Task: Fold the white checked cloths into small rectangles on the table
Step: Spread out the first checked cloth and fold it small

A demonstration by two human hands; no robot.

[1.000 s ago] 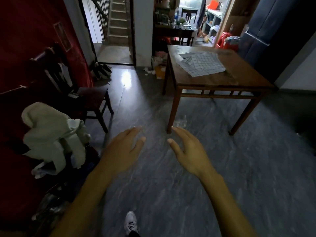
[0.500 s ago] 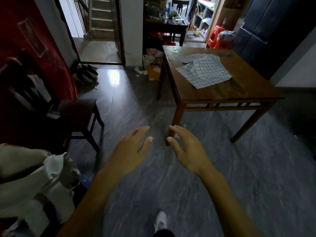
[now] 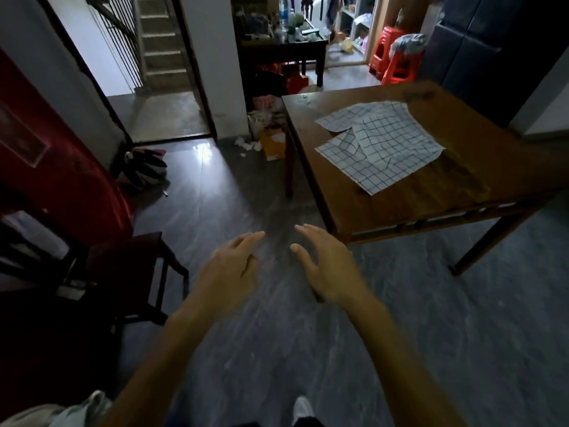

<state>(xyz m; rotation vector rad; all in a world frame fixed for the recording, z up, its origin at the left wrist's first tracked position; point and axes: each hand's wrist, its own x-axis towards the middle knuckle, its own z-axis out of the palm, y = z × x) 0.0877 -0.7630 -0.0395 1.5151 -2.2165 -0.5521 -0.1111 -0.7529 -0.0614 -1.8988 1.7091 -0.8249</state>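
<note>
Standing short of the work, the person has not yet laid a hand on anything, so the step in hand reads as the approach, with no fold begun. At far left a dark wooden chair [image 3: 135, 272] sits against a red wall [image 3: 46, 155], and beyond it an open doorway shows a staircase [image 3: 160, 47]. Nearer the middle, the left hand [image 3: 229, 268] hangs over the grey floor [image 3: 431, 349], fingers relaxed and slightly spread, grasping nothing. Just beside it the right hand [image 3: 326, 266] is held the same way, fingers loose and empty, thumb out, close to the near corner of the wooden table [image 3: 385, 208] but apart from it. A white shoe [image 3: 303, 409] shows at the bottom edge. Further right, the white checked cloths [image 3: 381, 143] lie on the tabletop, unfolded and overlapping in a loose spread; at least 2 layers show, though I cannot tell the exact count. Behind the table stand red plastic stools [image 3: 395, 57]. As I judge it, the next move calls for closing in on the table, bringing both hands up over its edge, and separating 1 cloth from the pile by its corners so it can be laid flat before the first fold.
</note>
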